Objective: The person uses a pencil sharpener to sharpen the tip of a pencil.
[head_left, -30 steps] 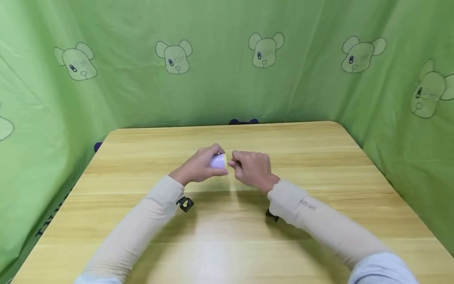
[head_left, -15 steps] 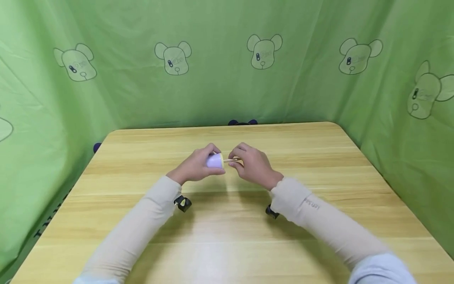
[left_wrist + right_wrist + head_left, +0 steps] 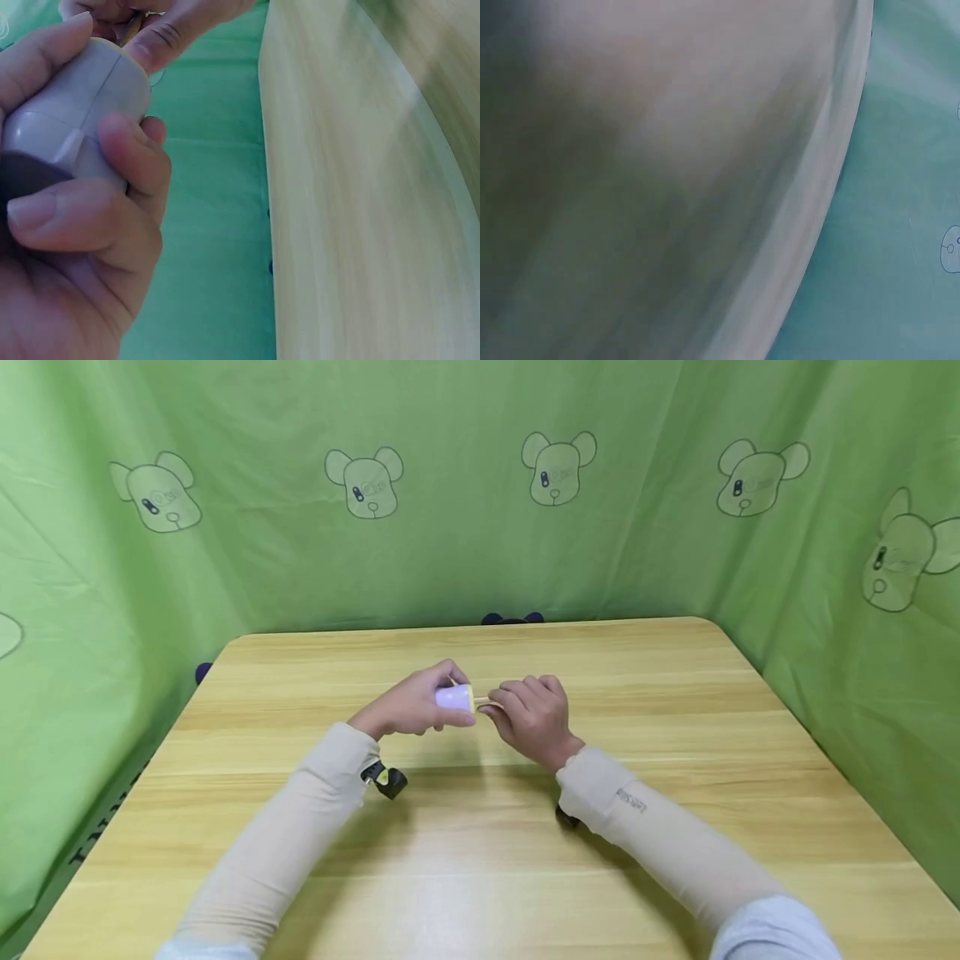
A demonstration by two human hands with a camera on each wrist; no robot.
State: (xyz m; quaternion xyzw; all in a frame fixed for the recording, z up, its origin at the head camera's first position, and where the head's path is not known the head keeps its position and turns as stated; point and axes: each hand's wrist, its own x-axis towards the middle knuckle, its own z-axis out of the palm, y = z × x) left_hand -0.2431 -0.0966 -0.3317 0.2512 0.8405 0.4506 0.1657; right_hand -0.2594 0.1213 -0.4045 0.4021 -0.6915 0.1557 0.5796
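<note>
In the head view my left hand (image 3: pixel 411 703) grips a lavender pencil sharpener (image 3: pixel 452 698) with a yellow rim, held above the table and tipped sideways so its opening faces right. A thin pencil (image 3: pixel 482 701) runs into that end. Its other part is pinched between thumb and fingers of my right hand (image 3: pixel 534 717), mostly covered by them. Seen closer in the left wrist view, fingers wrap the smooth rounded sharpener (image 3: pixel 112 82), and the pencil (image 3: pixel 135 27) shows as a short yellowish piece by the right thumb. Neither hand appears in the right wrist view.
A light wood-grain table (image 3: pixel 465 860) with rounded far corners lies under both hands. Green curtains (image 3: pixel 465 552) with bear-head drawings hang behind it and along both sides. Black wrist cameras sit below the sleeves, the left one (image 3: pixel 387 780) showing best.
My right hand first opened its curl and turned back, baring more of the pencil, then rolled over again with the fingers covering it. The left hand keeps holding the sharpener nearly in place.
</note>
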